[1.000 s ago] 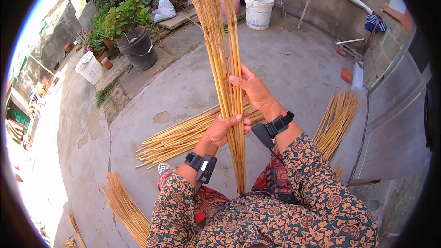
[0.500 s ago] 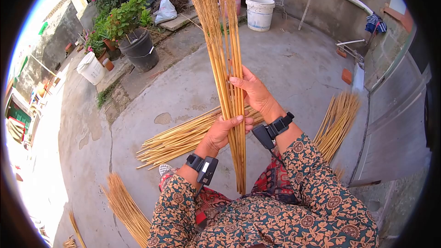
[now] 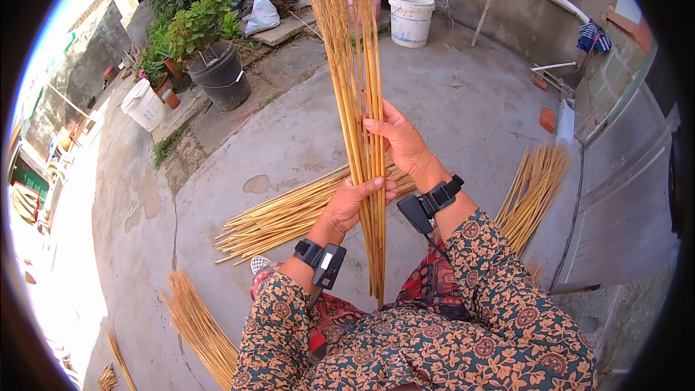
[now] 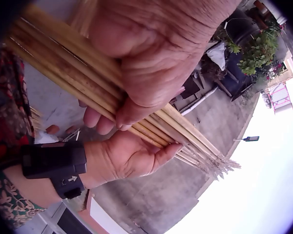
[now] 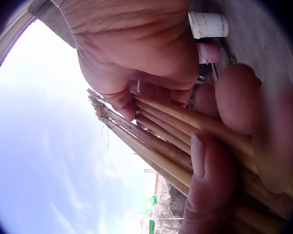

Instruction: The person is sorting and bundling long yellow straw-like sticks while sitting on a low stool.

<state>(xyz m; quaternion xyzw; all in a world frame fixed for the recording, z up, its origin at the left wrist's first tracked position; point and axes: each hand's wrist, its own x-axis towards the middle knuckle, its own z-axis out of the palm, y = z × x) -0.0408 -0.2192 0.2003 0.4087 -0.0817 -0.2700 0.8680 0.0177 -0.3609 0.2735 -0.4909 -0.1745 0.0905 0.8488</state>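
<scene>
Both hands hold one upright bundle of long dry stalks (image 3: pixel 346 101) with brushy tops, in front of the lap. My left hand (image 3: pixel 349 203) grips the bundle lower down, thumb across the front and fingers wrapped around the right side. Higher up, my right hand (image 3: pixel 402 143) holds the stalks on the right side between thumb and fingers. In the left wrist view, the right hand (image 4: pixel 127 156) lies under the stalks beyond the left thumb. The right wrist view shows the left thumb (image 5: pixel 210 180) close below the right hand, and the tops pointing skyward.
A pile of stalks (image 3: pixel 282 216) lies on the concrete floor ahead. Other brushy bundles lie at the right (image 3: pixel 527 199) and lower left (image 3: pixel 199 326). Farther off stand a white bucket (image 3: pixel 411 20), a black plant pot (image 3: pixel 221 80) and a white pail (image 3: pixel 143 105).
The brushy tops have tilted slightly to the right, and the stalks' lower ends have shifted a little. Both hands keep their grip in nearly the same place.
</scene>
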